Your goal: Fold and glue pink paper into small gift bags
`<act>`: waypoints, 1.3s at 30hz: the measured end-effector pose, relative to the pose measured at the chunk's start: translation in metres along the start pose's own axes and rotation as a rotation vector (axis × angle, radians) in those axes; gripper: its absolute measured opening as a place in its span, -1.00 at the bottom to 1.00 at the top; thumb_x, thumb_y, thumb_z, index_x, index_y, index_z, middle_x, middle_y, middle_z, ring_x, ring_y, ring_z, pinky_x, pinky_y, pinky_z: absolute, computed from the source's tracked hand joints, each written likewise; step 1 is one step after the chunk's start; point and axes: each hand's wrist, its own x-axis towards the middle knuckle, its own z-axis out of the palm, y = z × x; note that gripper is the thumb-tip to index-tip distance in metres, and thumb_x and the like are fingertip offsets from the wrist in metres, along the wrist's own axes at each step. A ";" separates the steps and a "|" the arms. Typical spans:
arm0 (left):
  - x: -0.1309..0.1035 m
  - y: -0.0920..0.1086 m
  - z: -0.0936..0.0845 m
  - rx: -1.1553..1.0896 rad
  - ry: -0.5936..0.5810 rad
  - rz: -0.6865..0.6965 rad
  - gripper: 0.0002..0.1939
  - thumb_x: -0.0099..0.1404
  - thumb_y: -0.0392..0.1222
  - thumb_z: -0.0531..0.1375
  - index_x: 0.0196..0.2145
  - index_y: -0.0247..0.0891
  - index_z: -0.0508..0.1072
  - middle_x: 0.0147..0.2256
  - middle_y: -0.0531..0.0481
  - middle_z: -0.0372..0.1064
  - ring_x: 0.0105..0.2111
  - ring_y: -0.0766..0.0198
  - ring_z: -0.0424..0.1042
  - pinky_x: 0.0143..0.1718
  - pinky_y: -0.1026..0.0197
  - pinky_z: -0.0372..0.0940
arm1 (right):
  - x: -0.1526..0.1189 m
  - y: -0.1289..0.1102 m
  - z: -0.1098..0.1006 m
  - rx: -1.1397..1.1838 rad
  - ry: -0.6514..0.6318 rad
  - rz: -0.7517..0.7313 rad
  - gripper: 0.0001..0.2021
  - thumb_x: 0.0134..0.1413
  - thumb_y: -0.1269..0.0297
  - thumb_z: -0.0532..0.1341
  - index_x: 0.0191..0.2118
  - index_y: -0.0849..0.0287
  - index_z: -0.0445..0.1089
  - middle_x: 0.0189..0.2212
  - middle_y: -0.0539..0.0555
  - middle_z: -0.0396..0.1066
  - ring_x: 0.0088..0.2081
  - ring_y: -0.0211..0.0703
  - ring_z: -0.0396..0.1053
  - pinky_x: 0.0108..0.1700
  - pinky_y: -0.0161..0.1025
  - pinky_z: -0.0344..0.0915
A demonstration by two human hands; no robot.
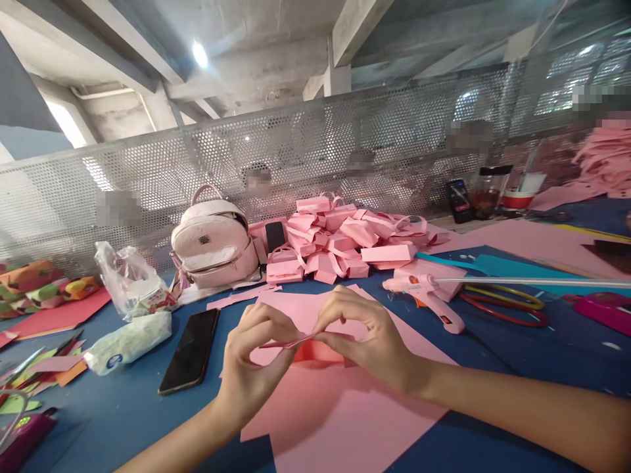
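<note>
Between my two hands is a small folded pink paper box (320, 355), its hollow inside facing me. My left hand (259, 358) pinches its upper left edge between thumb and fingers. With thumb and forefinger, my right hand (367, 341) grips the same upper edge further right, close to the left fingertips. Part of the box is hidden behind the fingers. Large pink paper sheets (340, 420) lie on the blue table directly beneath. Just beyond the right hand rests a pink glue gun (426, 295) with a long pale stick out of its back.
Behind the sheets rises a pile of folded pink paper boxes (340, 236). A pink backpack (211, 243), a black phone (190, 351), a tissue pack (131, 341) and a plastic bag (133, 282) stand or lie left. Coloured hoops (507, 305) lie right. A perforated metal screen (305, 144) runs behind.
</note>
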 end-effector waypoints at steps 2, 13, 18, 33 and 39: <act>0.000 0.001 -0.001 -0.003 -0.013 -0.004 -0.82 0.29 -0.45 0.26 -0.40 -0.20 0.43 -0.38 0.05 0.42 -0.35 0.27 0.39 -0.29 0.16 0.20 | -0.001 0.000 0.000 0.004 -0.006 0.026 -0.85 0.22 0.21 0.34 -0.37 0.11 0.52 -0.44 0.00 0.49 -0.34 -0.17 0.38 -0.27 -0.21 0.26; 0.000 0.003 0.003 0.065 0.017 0.030 -0.85 0.29 -0.42 0.28 -0.31 -0.18 0.45 -0.38 0.07 0.44 -0.33 0.24 0.39 -0.26 0.14 0.20 | 0.001 -0.005 0.003 0.027 -0.002 0.045 -0.82 0.21 0.18 0.34 -0.40 0.11 0.51 -0.47 -0.01 0.46 -0.37 -0.18 0.36 -0.30 -0.20 0.26; 0.001 0.006 0.002 0.045 0.007 0.031 -0.85 0.30 -0.41 0.28 -0.35 -0.19 0.45 -0.38 0.05 0.43 -0.35 0.25 0.39 -0.26 0.14 0.20 | -0.001 -0.004 0.004 0.030 -0.009 0.047 -0.84 0.21 0.20 0.34 -0.38 0.11 0.51 -0.45 0.00 0.48 -0.36 -0.16 0.37 -0.28 -0.19 0.26; 0.006 0.007 -0.003 0.102 0.008 0.054 -0.87 0.32 -0.36 0.29 -0.37 -0.19 0.49 -0.41 0.07 0.49 -0.38 0.25 0.39 -0.26 0.09 0.16 | 0.005 -0.007 0.003 -0.007 -0.006 0.027 -0.81 0.23 0.22 0.32 -0.41 0.12 0.45 -0.47 0.00 0.45 -0.38 -0.15 0.34 -0.30 -0.18 0.23; 0.008 0.008 -0.006 0.188 -0.001 0.113 -0.86 0.34 -0.36 0.26 -0.38 -0.21 0.46 -0.44 0.06 0.45 -0.42 0.25 0.36 -0.28 0.08 0.14 | 0.003 -0.007 0.006 -0.003 -0.008 0.052 -0.81 0.22 0.18 0.33 -0.40 0.12 0.47 -0.46 0.01 0.45 -0.37 -0.15 0.35 -0.30 -0.19 0.24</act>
